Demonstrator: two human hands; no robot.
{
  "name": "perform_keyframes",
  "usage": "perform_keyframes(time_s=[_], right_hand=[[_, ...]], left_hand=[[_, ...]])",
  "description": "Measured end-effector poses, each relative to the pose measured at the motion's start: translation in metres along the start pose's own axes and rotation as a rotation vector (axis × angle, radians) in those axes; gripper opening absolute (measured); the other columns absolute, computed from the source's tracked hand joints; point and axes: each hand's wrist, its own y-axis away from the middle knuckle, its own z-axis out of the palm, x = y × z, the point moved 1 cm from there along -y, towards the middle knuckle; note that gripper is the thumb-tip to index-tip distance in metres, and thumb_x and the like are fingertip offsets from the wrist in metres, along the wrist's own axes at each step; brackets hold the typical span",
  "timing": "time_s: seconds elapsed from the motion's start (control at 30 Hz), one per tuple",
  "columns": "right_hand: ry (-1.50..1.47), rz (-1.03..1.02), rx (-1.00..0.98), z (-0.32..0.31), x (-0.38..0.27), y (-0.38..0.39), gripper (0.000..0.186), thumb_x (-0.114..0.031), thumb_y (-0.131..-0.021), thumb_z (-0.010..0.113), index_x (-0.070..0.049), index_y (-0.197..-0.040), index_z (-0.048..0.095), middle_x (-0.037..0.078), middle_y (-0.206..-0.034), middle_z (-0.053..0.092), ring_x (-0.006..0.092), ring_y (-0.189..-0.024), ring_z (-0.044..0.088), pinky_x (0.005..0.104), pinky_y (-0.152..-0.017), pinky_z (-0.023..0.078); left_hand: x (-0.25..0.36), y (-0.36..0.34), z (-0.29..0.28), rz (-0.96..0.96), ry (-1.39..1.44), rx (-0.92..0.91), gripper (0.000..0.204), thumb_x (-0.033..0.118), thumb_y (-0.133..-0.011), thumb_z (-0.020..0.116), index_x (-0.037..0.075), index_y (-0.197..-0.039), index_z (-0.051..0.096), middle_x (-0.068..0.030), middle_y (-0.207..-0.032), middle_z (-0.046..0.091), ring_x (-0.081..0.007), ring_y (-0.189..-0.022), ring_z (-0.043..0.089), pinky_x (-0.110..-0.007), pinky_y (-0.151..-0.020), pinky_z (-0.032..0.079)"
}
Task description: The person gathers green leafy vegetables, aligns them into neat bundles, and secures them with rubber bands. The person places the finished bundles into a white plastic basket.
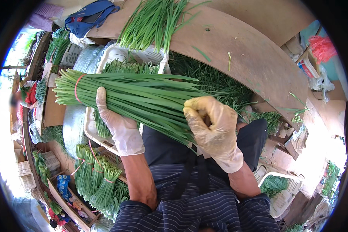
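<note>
My left hand (116, 123), in a pale translucent glove, grips from below a long bunch of flat green leaves (139, 92) lying horizontally across my lap. A pink band (77, 87) circles the bunch near its pale stem end on the left. My right hand (210, 127), in a stained glove, is closed in a pinch on the leaves toward the right end. Behind the bunch a white plastic crate (145, 56) holds more cut greens (116, 66).
A curved board (243, 62) carries loose leaves (149, 23). A blue bag (91, 17) sits upper left. Tied bundles (108, 187) stand lower left. Dark trimmings (205, 73) lie under the board. Another white crate (282, 205) is lower right. A blurred person (15, 98) is at far left.
</note>
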Motion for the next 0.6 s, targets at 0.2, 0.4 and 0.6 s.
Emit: perform_keyframes(time_s=[0.2,0.4,0.6], right_hand=[[-0.288,0.264,0.161,-0.041,-0.007,0.006,0.011,-0.011,-0.095,0.075,0.000,-0.095,0.071,0.003,-0.077,0.068,0.0057,-0.065,0.054,0.0251,-0.059,0.046],[0.061,0.198,-0.365,-0.040,-0.012,0.024,0.012,-0.013,-0.093,0.072,-0.004,-0.100,0.074,0.014,-0.080,0.072,0.0309,-0.069,0.071,0.0378,-0.060,0.054],[0.319,0.339,-0.479,-0.028,-0.003,0.030,0.014,-0.012,-0.092,0.074,-0.003,-0.103,0.075,0.013,-0.083,0.074,0.0272,-0.069,0.072,0.0358,-0.062,0.054]], left_hand=[[-0.005,-0.002,-0.002,-0.011,-0.014,0.034,0.038,0.024,-0.093,0.074,0.003,-0.124,0.066,-0.0135,-0.117,0.073,-0.0292,-0.101,0.073,-0.045,-0.093,0.062],[-0.005,-0.010,-0.007,0.060,-0.101,0.054,0.041,0.027,-0.094,0.073,0.002,-0.126,0.065,-0.0145,-0.122,0.072,-0.0300,-0.105,0.072,-0.046,-0.094,0.061],[-0.005,-0.012,-0.010,0.055,-0.099,0.061,0.043,0.027,-0.094,0.073,0.002,-0.128,0.065,-0.0144,-0.123,0.072,-0.0305,-0.107,0.071,-0.047,-0.097,0.061]])
